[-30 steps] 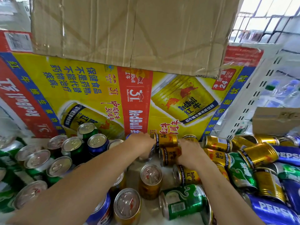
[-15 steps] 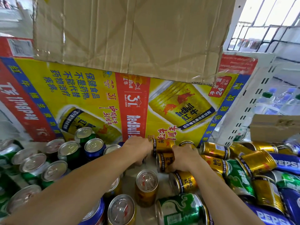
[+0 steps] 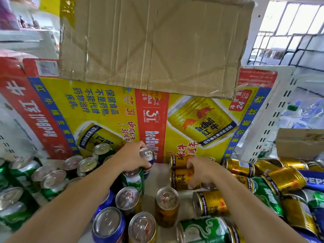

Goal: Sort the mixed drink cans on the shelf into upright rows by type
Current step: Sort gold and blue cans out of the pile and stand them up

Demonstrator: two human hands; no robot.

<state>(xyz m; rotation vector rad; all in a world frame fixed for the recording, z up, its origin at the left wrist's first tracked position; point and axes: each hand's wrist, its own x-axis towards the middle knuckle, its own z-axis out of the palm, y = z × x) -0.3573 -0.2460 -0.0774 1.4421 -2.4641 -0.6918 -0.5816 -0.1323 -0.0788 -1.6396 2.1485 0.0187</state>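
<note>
At frame centre, the left hand [image 3: 130,159] grips an upright blue can [image 3: 148,155]. The right hand [image 3: 201,171] clasps a toppled gold can [image 3: 180,178]. Behind them, a brown box [image 3: 149,41] sits on the Red Bull carton [image 3: 105,109], contents hidden.

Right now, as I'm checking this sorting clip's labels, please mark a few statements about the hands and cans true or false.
1. The left hand grips a blue can. True.
2. The right hand grips green cans. False: it grips gold cans lying on their sides.
3. Everything at far right stands upright. False: the heaped cans there lie on their sides.
4. A plain brown box is above the yellow carton. True.
5. The nearest green can lies on its side. True.
</note>
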